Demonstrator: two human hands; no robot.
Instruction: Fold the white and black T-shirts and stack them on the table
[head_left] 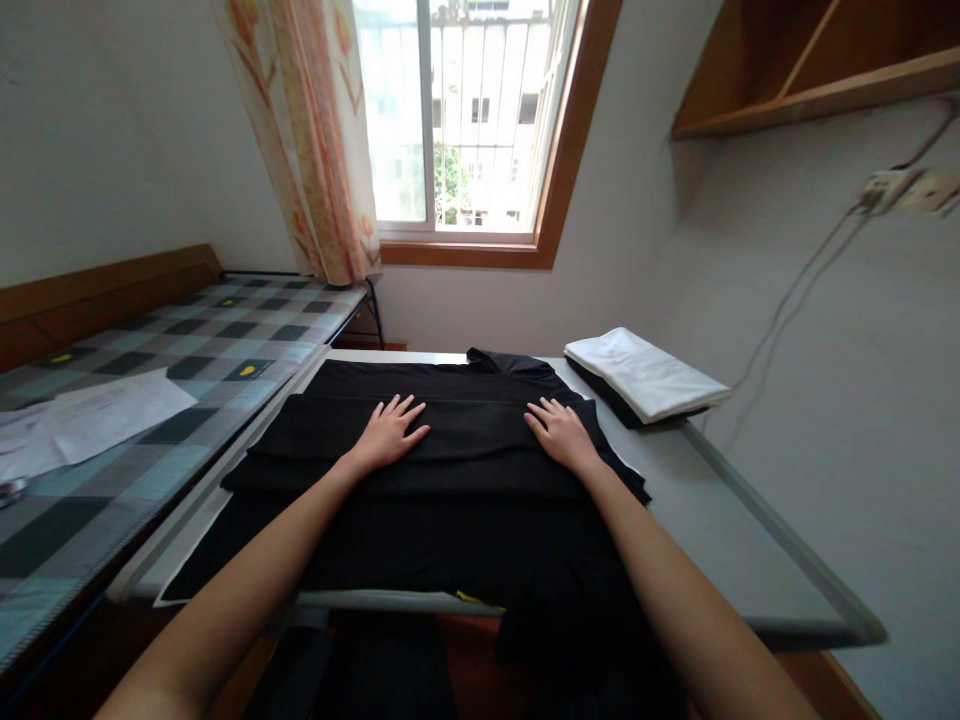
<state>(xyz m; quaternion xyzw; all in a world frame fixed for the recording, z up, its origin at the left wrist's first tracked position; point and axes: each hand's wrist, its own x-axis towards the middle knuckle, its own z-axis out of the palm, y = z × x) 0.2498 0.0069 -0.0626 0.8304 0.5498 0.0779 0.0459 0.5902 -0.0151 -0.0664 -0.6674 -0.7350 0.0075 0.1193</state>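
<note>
A black garment lies spread over the table, with part of it folded into a layered band across the middle. My left hand rests flat on that band, fingers spread and pointing away from me. To the right, my right hand also lies open on the cloth, palm down. Neither hand grips anything. At the far edge a bunched black piece of cloth sticks up; I cannot tell whether it is a hood or a sleeve. On the right the near part of the garment hangs over the table's front edge.
The white table stands against the right wall. Folded white cloth lies on dark cloth at its back right. On the left is a bed with a checked mattress and papers. Cables hang from a wall socket.
</note>
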